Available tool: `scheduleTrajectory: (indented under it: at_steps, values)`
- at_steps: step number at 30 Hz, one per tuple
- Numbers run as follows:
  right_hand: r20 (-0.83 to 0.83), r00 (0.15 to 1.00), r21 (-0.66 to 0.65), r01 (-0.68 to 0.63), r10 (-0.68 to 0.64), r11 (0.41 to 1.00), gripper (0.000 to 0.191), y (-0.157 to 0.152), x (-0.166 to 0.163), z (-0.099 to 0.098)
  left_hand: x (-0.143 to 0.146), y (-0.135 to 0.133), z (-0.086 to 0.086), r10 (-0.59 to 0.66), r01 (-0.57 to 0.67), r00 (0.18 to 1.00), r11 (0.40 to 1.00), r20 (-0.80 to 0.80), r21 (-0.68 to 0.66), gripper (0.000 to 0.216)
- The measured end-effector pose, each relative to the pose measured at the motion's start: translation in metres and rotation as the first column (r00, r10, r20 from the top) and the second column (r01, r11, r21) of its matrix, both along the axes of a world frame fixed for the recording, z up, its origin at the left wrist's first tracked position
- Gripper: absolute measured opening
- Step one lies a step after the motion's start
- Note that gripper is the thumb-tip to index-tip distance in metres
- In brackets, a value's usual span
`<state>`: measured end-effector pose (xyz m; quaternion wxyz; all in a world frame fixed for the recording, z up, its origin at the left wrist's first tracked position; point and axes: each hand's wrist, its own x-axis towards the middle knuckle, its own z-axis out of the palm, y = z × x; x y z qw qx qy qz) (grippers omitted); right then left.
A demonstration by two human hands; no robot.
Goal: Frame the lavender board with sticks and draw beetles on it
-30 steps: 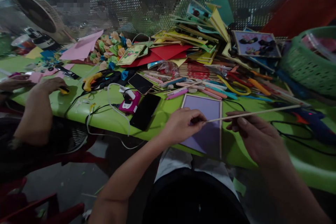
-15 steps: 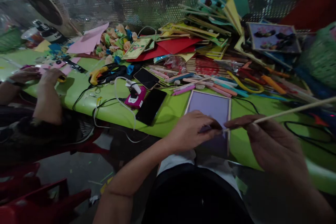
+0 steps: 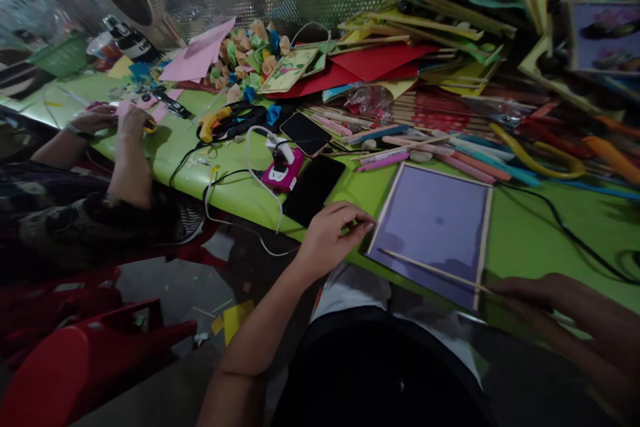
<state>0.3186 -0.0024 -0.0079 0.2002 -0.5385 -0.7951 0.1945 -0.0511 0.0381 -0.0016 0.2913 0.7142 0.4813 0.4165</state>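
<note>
Green tabletop (image 3: 525, 240), purple card (image 3: 435, 213) and stick (image 3: 430, 267) between hands (image 3: 327, 237).

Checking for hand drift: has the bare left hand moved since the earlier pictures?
Yes: left hand shifted left, from over the rectangular purple wood-edged card to beside its left edge.

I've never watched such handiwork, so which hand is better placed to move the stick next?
Probably the right hand: it holds the stick, which reaches over the panel. The left hand, by the panel's left edge, doesn't touch the stick.
</note>
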Motion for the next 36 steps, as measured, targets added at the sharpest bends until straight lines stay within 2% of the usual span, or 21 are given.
scheduleTrajectory:
  at_steps: [4,15,18,24,29,36]
  values:
    - [-0.013,0.999,-0.123,-0.045,0.044,0.991,0.024,-0.004,0.000,-0.009,0.000,-0.002,-0.001,-0.020,0.017,0.998,0.999,-0.062,-0.040,0.012]
    - [-0.038,0.996,-0.084,-0.079,0.076,0.993,0.021,-0.006,-0.017,-0.015,0.000,-0.003,0.001,-0.070,0.062,0.985,0.997,-0.156,-0.054,0.011]
    - [-0.033,0.997,-0.036,-0.076,0.075,0.996,0.021,-0.005,-0.024,-0.011,0.001,-0.005,0.003,-0.101,0.089,0.974,0.994,-0.203,-0.064,0.010]
    - [-0.048,0.997,0.029,-0.057,0.058,0.998,0.033,-0.003,-0.042,0.009,0.006,-0.009,0.013,-0.121,0.091,0.910,0.992,-0.396,-0.092,0.002]
    - [-0.031,0.996,-0.010,-0.087,0.087,0.996,0.018,-0.004,-0.037,0.016,0.007,-0.007,0.013,-0.123,0.082,0.893,0.990,-0.432,-0.114,0.002]
    - [-0.063,0.992,-0.035,-0.111,0.109,0.993,0.014,-0.005,-0.037,0.021,0.006,-0.006,0.010,-0.104,0.079,0.898,0.994,-0.427,-0.076,0.006]
